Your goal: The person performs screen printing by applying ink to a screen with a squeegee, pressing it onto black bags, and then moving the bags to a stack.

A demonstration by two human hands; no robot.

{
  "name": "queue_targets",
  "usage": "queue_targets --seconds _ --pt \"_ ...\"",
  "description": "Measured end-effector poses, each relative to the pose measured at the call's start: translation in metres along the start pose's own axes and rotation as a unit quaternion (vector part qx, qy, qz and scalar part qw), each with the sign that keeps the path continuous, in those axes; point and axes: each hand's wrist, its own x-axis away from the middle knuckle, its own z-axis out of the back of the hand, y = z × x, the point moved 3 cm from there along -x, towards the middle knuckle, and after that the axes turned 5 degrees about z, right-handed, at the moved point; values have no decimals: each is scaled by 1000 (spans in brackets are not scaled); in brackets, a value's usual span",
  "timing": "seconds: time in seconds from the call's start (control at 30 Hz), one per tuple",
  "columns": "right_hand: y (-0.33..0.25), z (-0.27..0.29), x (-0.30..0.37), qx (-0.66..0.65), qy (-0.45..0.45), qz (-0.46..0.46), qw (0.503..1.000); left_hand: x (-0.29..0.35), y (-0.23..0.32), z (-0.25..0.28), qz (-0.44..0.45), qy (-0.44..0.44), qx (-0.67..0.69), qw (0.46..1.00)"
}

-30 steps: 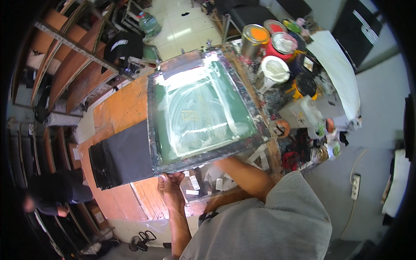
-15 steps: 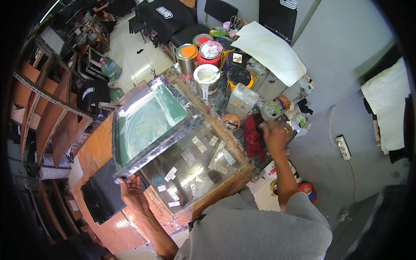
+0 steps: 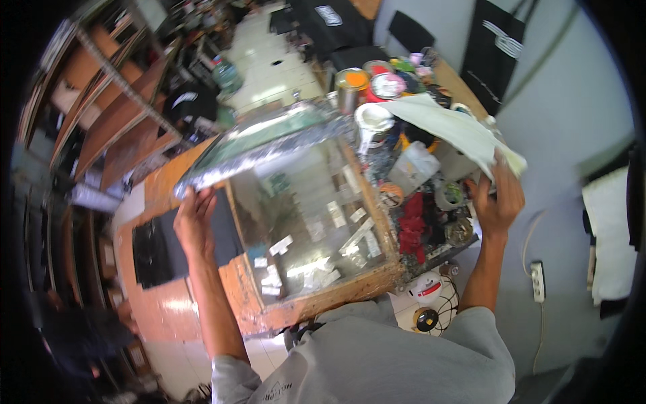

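Note:
My left hand is closed on the near left corner of a printing screen, a paint-smeared frame with green mesh. The screen is tilted up over a glass panel dotted with pale tape pieces. At the right, my right hand grips the near corner of a large off-white sheet, its fingers partly hidden by the edge. The sheet's far end lies over paint cans, beside a white paint can. Below it, a dark red cloth lies next to a jar.
A black flat piece lies on the wooden table left of the glass. An orange-topped can and a clear plastic container crowd the right side. Shelves line the left. A dark-clothed person appears at lower left.
My left hand has raised the screen's near edge higher. My right hand has moved from beside the red cloth to the off-white sheet and taken hold of its corner. The view has shifted.

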Motion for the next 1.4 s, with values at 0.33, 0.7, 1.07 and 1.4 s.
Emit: queue_targets --seconds 0.33,0.7,1.07,1.4 --pt "-268 -52 62 -348 -165 120 915 -15 31 -26 -3 -52 6 999" --pt "-403 -168 165 -456 -208 230 835 5 17 -12 27 -50 -35 998" --pt "-382 -151 196 -395 -462 119 785 36 -10 6 76 -14 -51 996" --pt "-379 -189 167 -393 -428 110 806 66 -56 28 112 -6 -17 993"
